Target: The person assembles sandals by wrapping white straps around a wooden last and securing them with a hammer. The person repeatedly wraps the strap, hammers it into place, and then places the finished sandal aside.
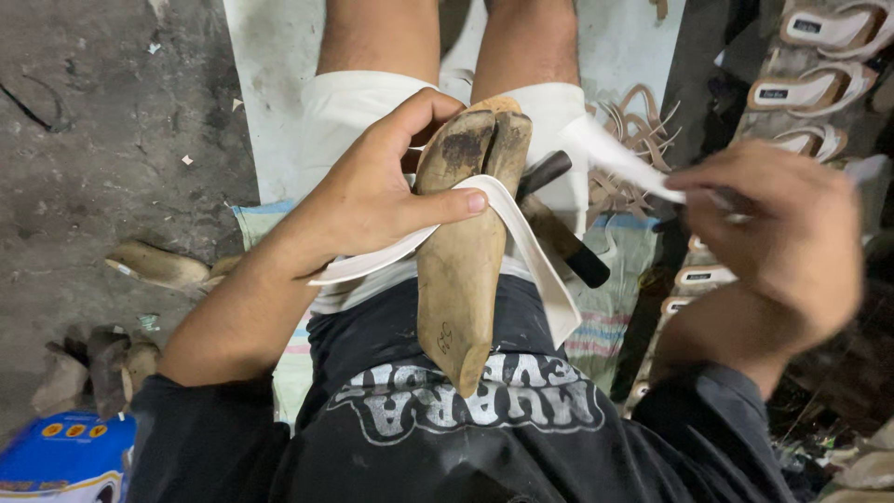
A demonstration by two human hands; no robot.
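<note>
My left hand (372, 196) grips a worn wooden shoe last (461, 270) that rests on my lap, toe end near my belly. Its thumb presses a white strap (521, 237) across the last. The strap loops over the wood and hangs down on the right side. My right hand (778, 233), blurred, is up at the right and pinches the far end of a white strip (619, 158). A dark-handled tool (568, 247) lies on my lap just behind the last.
Finished sandals (810, 88) lie in a row at the right. A pile of tan straps (638, 140) sits beyond my knee. More wooden lasts (158, 265) lie on the concrete floor at left. A blue and white box (65, 456) is at bottom left.
</note>
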